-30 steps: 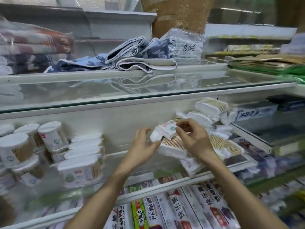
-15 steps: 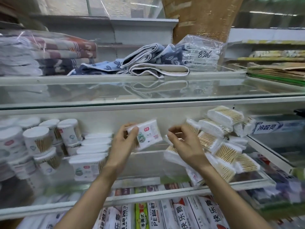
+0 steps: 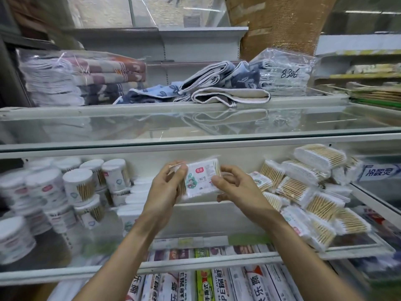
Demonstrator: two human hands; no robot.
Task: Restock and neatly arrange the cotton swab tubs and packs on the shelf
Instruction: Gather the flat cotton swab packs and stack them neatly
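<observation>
Nearest, at the bottom edge, long boxes (image 3: 217,285) lie side by side under the glass. Above them both forearms reach over the front rail of the shelf (image 3: 195,266) that carries the swabs. The left hand (image 3: 167,190) and right hand (image 3: 240,187) hold 1 pack (image 3: 200,181) of cotton swabs between them. It is upright with its printed label toward the camera, in the air over the shelf's middle gap. The left fingers (image 3: 172,171) are clamped on the pack's left edge with the thumb in front. The right thumb presses its lower right corner, and the right fingers are curled at the right edge. Left of the hands, round tubs (image 3: 80,183) stand stacked on the shelf, blurred, with wooden sticks showing through their sides. Just behind the left hand lies a stack of white packs (image 3: 138,192). On the right a loose pile (image 3: 303,187) of clear packs lies tilted at many angles. Farther back, a glass upper shelf (image 3: 195,127) carries folded towels (image 3: 217,88), a bagged stack (image 3: 82,79) at its left, and a bag (image 3: 286,72) marked 8306 at its right.
</observation>
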